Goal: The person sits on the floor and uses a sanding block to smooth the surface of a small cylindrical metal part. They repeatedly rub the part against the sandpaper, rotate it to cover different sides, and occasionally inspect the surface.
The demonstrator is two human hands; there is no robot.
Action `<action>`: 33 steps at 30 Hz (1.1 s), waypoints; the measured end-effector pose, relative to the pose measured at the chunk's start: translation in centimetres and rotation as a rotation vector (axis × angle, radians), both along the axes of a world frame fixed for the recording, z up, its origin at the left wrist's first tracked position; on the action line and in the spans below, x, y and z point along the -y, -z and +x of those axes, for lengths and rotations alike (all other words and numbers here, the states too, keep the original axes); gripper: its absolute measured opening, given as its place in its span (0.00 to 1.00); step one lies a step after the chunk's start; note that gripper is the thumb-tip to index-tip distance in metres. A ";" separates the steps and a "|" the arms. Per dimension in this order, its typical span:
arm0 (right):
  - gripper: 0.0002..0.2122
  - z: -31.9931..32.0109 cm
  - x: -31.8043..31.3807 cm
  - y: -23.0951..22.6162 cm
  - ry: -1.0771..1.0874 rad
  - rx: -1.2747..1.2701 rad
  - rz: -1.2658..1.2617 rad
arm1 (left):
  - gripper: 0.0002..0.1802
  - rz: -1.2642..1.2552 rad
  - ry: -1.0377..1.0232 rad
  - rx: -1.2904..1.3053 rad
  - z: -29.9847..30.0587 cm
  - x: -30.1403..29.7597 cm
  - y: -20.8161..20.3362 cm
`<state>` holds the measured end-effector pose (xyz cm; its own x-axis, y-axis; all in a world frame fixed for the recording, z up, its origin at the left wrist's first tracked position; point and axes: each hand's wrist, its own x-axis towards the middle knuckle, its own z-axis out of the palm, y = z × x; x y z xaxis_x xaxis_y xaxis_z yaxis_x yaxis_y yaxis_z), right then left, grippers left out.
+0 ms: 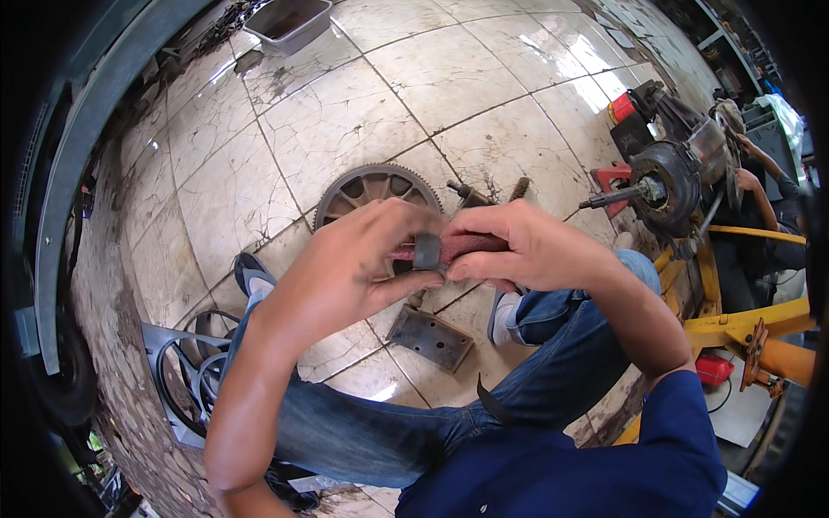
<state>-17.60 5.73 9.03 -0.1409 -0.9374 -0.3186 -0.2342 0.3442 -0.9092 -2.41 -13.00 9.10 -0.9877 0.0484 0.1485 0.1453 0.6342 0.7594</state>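
Observation:
Above the floor, between my knees, both hands meet around a short dark grey ring [427, 251]. My left hand [358, 259] is closed, its fingers and thumb at the left side of the ring. A rough reddish strip [451, 248] passes through the ring, with a bit of it showing on either side. My right hand [540, 246] pinches the strip's right part between thumb and fingers. Whether the strip is cloth or abrasive sheet, I cannot tell. Beneath my hands lies a large toothed gear wheel [344, 192], partly hidden by my left hand.
A drilled metal block [429, 337] lies on the tiled floor near my feet, with a small shaft part [470, 195] beyond my hands. At right stand a hub assembly [661, 186], a yellow frame [743, 324] and another person's arm [760, 194]. A grey tub [294, 39] sits far left.

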 end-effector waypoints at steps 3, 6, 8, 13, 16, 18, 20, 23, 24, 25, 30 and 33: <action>0.13 0.3 -0.1 1.3 -0.023 -0.626 -0.306 | 0.26 0.190 -0.108 0.188 -0.3 -0.2 -0.3; 0.14 0.7 0.2 1.3 -0.008 -0.718 -0.326 | 0.27 0.256 -0.086 0.317 -0.3 0.8 0.9; 0.13 0.9 0.2 1.0 -0.041 -0.756 -0.283 | 0.26 0.277 -0.101 0.300 -0.2 0.9 1.9; 0.13 0.6 -0.1 1.8 -0.052 -0.647 -0.262 | 0.23 0.213 -0.044 0.166 -0.1 0.4 1.8; 0.13 0.3 -0.1 1.0 -0.073 -0.438 -0.136 | 0.22 0.062 0.000 0.090 -0.1 0.1 1.5; 0.13 0.1 0.0 0.2 -0.054 -0.194 0.012 | 0.22 -0.090 0.050 -0.011 -0.1 0.1 1.0; 0.14 -0.2 0.1 -0.4 -0.006 0.122 0.201 | 0.22 -0.276 0.124 -0.182 -0.3 0.2 0.6; 0.14 0.3 0.4 -1.3 0.007 -0.015 0.181 | 0.24 -0.272 0.034 -0.103 -0.3 0.0 0.6; 0.13 0.3 0.3 -0.8 -0.008 -0.197 0.047 | 0.25 -0.174 -0.004 -0.008 -0.2 0.0 0.5; 0.13 0.3 0.1 0.4 -0.021 -0.377 -0.086 | 0.26 -0.075 -0.039 0.088 -0.3 -0.1 0.4; 0.14 0.7 0.1 1.8 -0.060 -0.657 -0.223 | 0.30 0.071 -0.087 0.235 -0.2 0.2 2.1; 0.15 0.6 0.0 1.7 -0.100 -0.585 -0.169 | 0.29 -0.114 -0.015 0.070 -0.1 0.3 2.7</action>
<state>-16.98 5.72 7.35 -0.1567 -0.9858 -0.0607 -0.7345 0.1574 -0.6601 -2.46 -13.33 6.37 -0.9962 0.0458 0.0735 0.0840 0.7190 0.6899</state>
